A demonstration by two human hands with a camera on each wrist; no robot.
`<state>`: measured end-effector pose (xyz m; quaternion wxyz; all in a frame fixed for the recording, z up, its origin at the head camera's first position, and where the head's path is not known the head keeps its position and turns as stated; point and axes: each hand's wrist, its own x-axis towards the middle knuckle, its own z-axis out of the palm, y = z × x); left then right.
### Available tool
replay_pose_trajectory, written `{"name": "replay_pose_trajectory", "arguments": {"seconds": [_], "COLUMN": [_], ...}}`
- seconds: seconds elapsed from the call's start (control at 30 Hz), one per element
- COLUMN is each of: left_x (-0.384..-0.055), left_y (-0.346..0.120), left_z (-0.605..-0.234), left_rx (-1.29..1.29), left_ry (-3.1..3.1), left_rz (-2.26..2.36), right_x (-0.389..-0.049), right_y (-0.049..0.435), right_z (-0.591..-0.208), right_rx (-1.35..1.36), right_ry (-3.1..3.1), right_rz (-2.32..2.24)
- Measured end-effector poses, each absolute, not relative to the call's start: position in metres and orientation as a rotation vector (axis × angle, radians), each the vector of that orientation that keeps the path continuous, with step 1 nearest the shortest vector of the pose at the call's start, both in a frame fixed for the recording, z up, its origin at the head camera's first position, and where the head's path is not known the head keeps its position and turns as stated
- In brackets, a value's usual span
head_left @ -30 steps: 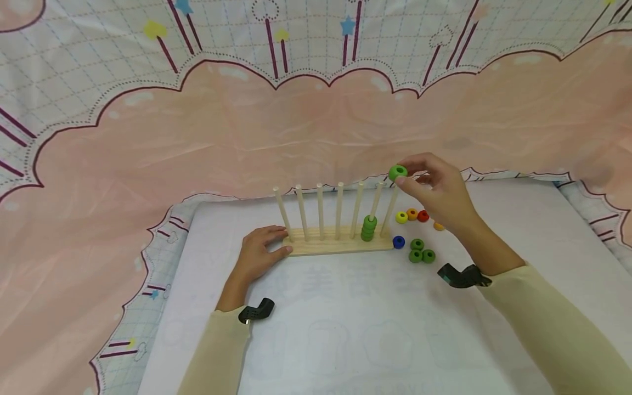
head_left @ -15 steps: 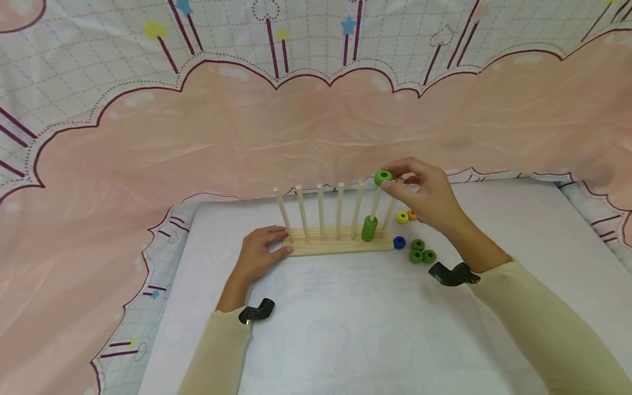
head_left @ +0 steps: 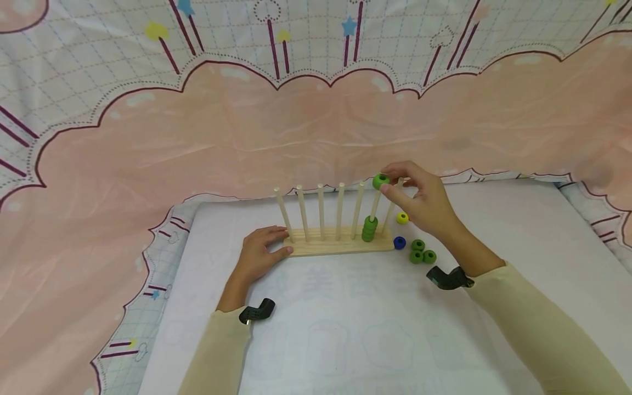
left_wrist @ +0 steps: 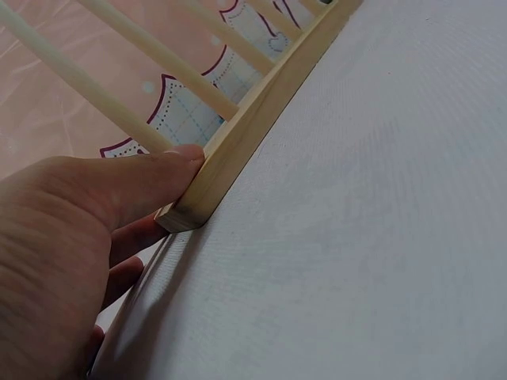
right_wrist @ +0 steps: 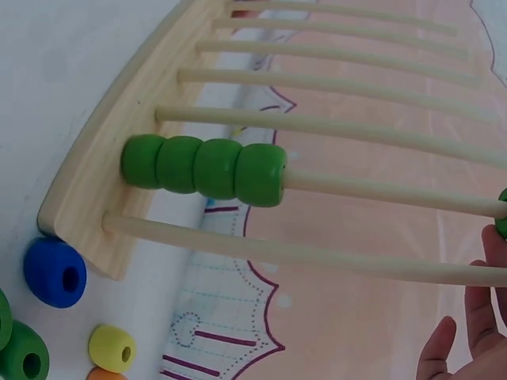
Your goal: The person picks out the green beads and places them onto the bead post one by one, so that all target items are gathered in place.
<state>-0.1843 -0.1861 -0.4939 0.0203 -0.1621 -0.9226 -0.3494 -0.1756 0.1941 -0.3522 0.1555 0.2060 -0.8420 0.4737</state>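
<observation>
A wooden peg rack (head_left: pixel 340 247) with a row of several upright pegs stands on the white surface. My left hand (head_left: pixel 257 249) grips its left end; in the left wrist view the thumb (left_wrist: pixel 162 178) lies on the base and the fingers are partly hidden beyond the end. Between thumb and fingers, my right hand (head_left: pixel 424 200) pinches a green bead (head_left: pixel 381 181) at the top of the second peg from the right. Lower on that peg sits a stack of several green beads (right_wrist: pixel 206 170). In the right wrist view only the held bead's edge shows.
Right of the rack lie a blue bead (head_left: pixel 399 243), three loose green beads (head_left: pixel 417 244) and a yellow bead (head_left: pixel 402 218). An orange bead (right_wrist: pixel 107 374) shows partly in the right wrist view. A patterned pink and white cloth (head_left: pixel 296 131) hangs behind.
My right hand has moved left with the green bead, from above the rightmost peg to the second peg from the right, then slightly down. The left hand stays put.
</observation>
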Motion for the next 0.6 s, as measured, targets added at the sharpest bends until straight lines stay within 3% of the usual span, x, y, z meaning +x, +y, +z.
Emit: {"name": "replay_pose_trajectory", "arguments": {"seconds": [0.6], "left_x": [-0.1828], "left_y": [-0.1856], "left_z": [-0.4929], "left_rx": [-0.493], "left_ry": [-2.87], "left_rz": [-1.083], "right_x": [-0.1743], "right_y": [0.1939], "right_z": [-0.3595], "right_rx": [0.644], "right_ry": [-2.338], "right_rz": [1.302]}}
